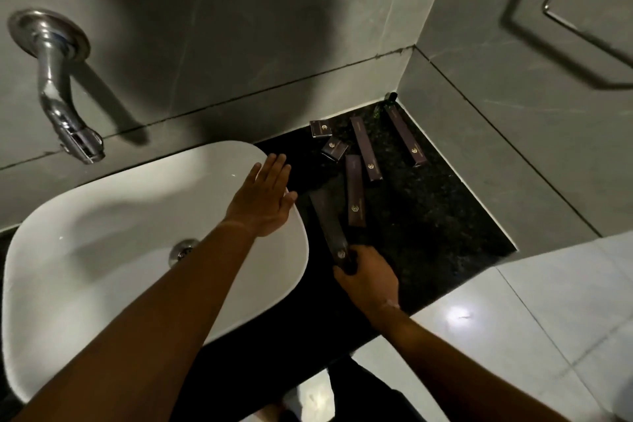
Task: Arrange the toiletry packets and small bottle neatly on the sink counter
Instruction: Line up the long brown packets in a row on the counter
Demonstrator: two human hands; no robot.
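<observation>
My right hand (368,279) grips the near end of a long dark packet (327,223), which points away over the black counter (428,226). My left hand (263,197) hovers flat with fingers apart above the right rim of the white basin (102,271), holding nothing. Three more long brown packets lie on the counter: one (355,190) beside the held one, one (365,148) farther back, one (406,135) along the right wall. Two small square packets (321,128) (334,148) lie near the back wall. A small dark bottle (391,98) stands in the far corner.
A chrome spout (60,89) sticks out of the back wall above the basin, whose drain (183,250) shows beside my left forearm. Grey tiled walls close the counter at the back and right. A metal towel bar (582,20) hangs on the right wall. Light floor tiles (513,336) lie below the counter edge.
</observation>
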